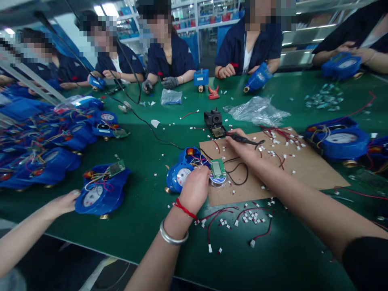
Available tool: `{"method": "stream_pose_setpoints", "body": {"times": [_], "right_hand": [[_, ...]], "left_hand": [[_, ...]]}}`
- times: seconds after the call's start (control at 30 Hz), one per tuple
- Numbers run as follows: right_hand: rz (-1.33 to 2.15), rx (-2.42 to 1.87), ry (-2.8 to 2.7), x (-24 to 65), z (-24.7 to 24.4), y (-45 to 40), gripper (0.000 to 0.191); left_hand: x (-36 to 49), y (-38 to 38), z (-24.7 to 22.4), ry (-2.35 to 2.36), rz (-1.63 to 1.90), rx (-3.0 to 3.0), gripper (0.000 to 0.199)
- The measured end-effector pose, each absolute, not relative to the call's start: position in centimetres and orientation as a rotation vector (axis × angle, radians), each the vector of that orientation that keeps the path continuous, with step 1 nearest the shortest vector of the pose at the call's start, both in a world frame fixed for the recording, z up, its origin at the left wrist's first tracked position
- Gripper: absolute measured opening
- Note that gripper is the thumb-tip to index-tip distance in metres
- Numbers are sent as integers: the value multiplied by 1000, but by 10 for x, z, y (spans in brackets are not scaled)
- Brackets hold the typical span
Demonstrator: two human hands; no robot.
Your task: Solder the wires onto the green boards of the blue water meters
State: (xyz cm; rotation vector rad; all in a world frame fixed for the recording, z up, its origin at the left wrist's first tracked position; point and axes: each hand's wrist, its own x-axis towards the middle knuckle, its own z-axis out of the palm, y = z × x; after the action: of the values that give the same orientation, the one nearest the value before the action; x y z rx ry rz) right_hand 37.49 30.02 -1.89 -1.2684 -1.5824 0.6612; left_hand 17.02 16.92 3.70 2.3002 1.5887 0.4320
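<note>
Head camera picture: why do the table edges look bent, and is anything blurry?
Head view: a wide lens curves the green table toward the edges; the left hand on the blue meter is sharp, the piled meters at far left smear; lighting is even overhead, with soft shadows.

Red string bracelet (184, 209), silver bangle (172, 238), dark sleeve (366, 262)

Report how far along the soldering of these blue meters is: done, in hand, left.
Done: hard to tell; blue meters with wired boards are piled at the left.

In hand: the left hand steadies a small green circuit board on an open blue round meter, while the right hand holds a black soldering iron over the brown cardboard sheet.

Left: red wires with white plugs lie loose on the green table.
</note>
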Motion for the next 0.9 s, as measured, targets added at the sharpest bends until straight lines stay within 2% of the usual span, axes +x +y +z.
{"method": "stream_pose_setpoints", "body": {"times": [0.2, 0.33, 0.47, 0.6, 0.9], "right_hand": [[747, -1259, -1603, 384, -10, 305, 21], [918, -1316, -1255, 391, -2, 313, 13], [1071, -1355, -956, 390, -9, 336, 24], [1187, -1392, -749, 387, -18, 351, 24], [1143, -1381, -634, 405, -6, 346, 15]], "left_hand": [[170, 168, 37, 1586, 456, 2303, 20], [169, 167, 35, 1580, 453, 2311, 21], [168, 167, 32, 1566, 485, 2329, 21], [168, 167, 33, 1558, 494, 2330, 22], [168, 167, 32, 1561, 477, 2314, 22]]}}
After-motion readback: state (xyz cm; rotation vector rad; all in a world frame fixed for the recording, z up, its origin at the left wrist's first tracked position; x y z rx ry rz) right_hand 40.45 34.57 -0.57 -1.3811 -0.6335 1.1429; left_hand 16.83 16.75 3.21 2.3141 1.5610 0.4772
